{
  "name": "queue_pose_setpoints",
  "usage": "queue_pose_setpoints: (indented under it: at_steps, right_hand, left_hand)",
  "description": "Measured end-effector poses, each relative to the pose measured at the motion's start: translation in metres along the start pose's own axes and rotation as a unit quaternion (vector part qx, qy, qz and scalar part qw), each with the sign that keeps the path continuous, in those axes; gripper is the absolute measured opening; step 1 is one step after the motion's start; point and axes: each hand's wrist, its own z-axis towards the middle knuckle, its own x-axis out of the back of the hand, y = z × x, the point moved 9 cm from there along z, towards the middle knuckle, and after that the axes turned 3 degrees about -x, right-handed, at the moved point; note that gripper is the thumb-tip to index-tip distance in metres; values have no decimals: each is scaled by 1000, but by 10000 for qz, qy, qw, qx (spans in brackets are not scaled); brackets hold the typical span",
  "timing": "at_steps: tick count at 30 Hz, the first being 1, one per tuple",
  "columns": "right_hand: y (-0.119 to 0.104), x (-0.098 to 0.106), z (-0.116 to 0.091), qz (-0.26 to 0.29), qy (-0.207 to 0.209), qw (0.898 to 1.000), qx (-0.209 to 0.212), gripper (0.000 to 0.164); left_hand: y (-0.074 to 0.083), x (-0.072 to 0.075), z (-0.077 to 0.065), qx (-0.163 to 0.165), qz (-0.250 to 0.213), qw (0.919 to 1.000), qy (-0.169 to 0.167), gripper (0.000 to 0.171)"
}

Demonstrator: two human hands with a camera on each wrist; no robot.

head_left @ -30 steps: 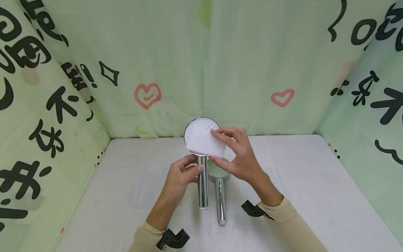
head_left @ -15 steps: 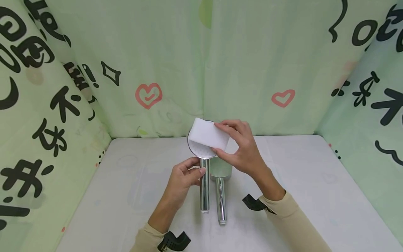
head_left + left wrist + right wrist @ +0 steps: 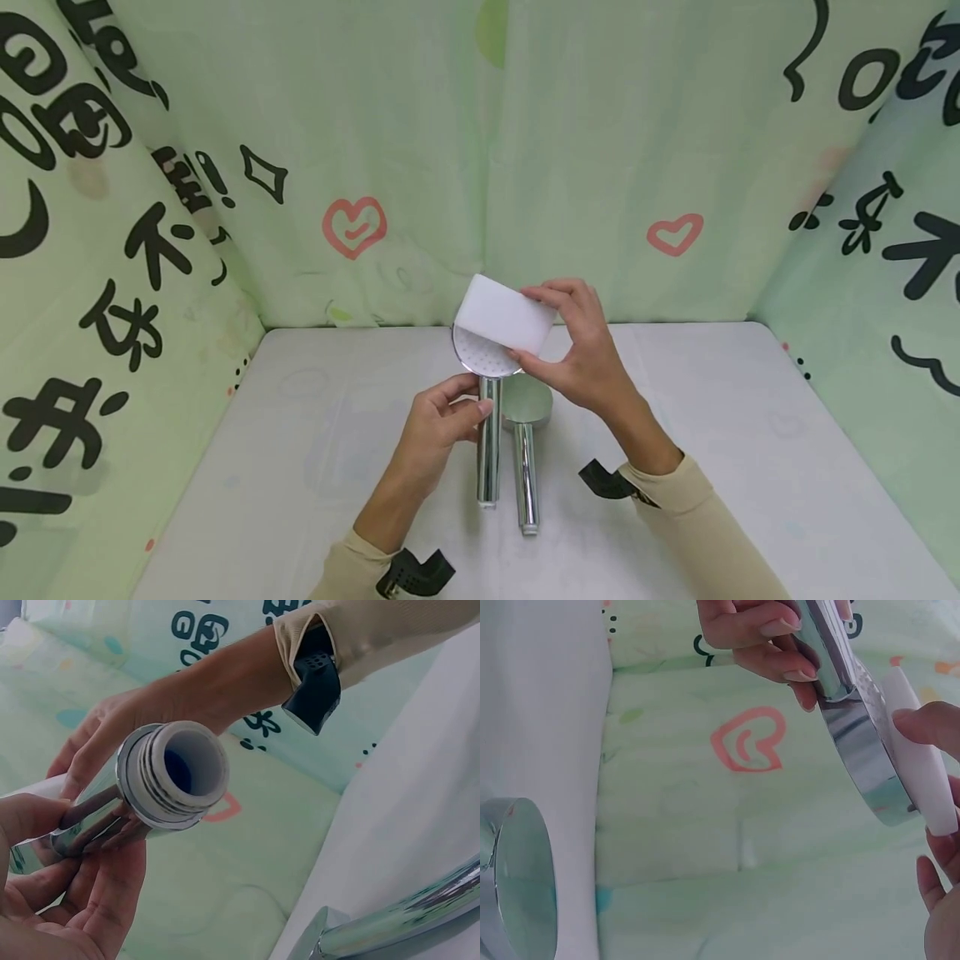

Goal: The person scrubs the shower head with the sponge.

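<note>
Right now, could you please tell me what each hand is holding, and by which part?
The left hand holds a shower head by the upper part of its chrome handle; the right hand pinches a white block between thumb and fingers.

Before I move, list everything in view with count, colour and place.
Held shower head: 1, silver with pale dotted face, in the left hand
White block: 1, white, in the right hand, over the held shower head's face
Second shower head: 1, silver, on the table
Table: 1, whitish, below both hands
Backdrop: count unclear, pale green with black lettering and red hearts, behind and at both sides
Wrist pieces: 2, black, one at each cuff
Sleeves: 2, beige, on both forearms
Hands: 2, bare, mid-frame in the head view
</note>
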Motion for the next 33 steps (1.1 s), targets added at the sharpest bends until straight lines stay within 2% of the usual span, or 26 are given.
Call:
queue_pose_setpoints:
  at_steps: [5, 16, 33]
  right_hand:
    - [1, -5, -5, 138, -127, 9997, -170, 73]
    - [3, -21, -18, 449, -226, 9984, -270, 73]
    - [0, -9, -3, 220, 0, 9997, -129, 70]
  left_hand:
    - [5, 2, 3, -44, -36, 10000, 70, 40]
    - [13, 11, 8, -68, 30, 9988, 487, 37]
    - [4, 6, 3, 54, -140, 9993, 344, 38]
